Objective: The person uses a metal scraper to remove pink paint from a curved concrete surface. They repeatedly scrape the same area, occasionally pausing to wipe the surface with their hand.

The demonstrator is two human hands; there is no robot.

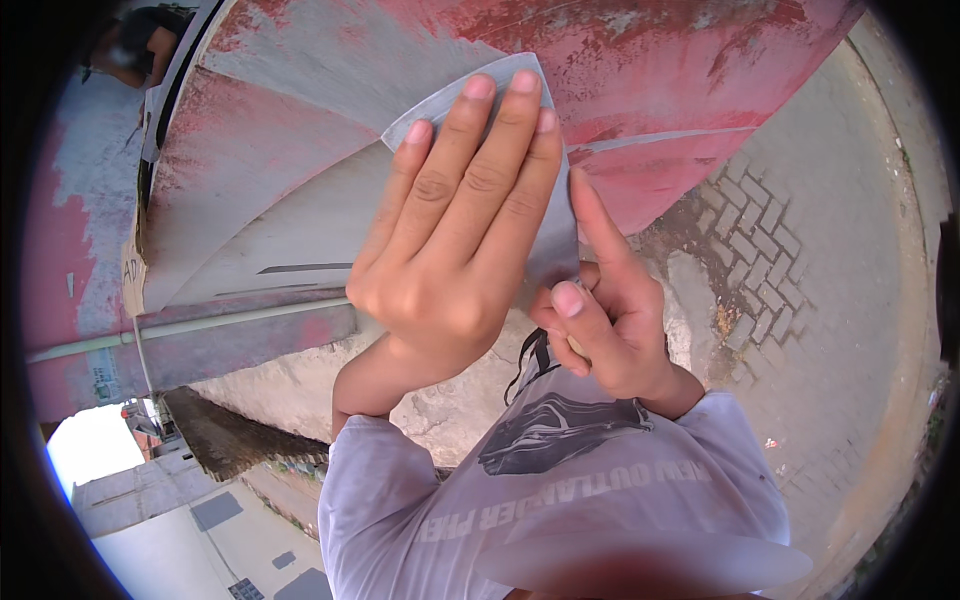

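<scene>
My left hand (455, 225) lies flat with its fingers stretched out on the broad grey metal blade of a scraper (560, 232). The blade's wide, curved edge shows just beyond my fingertips, against a large painted panel (640, 70). Below the blade, my right hand (615, 320) is closed round the scraper's short handle, only a bit of which shows, with its index finger stretched along the blade's right side. Patchy red and grey paint covers the panel, and a smooth grey area borders my left hand. A dark streak (310, 268) runs left of that hand.
Another person (145, 50) is at the far upper left, near a red and grey wall (75, 220). A pale pipe (190, 328) runs below the panel. Paving blocks (755, 245) lie in the concrete ground at right. A corrugated roof edge (235, 430) shows lower left.
</scene>
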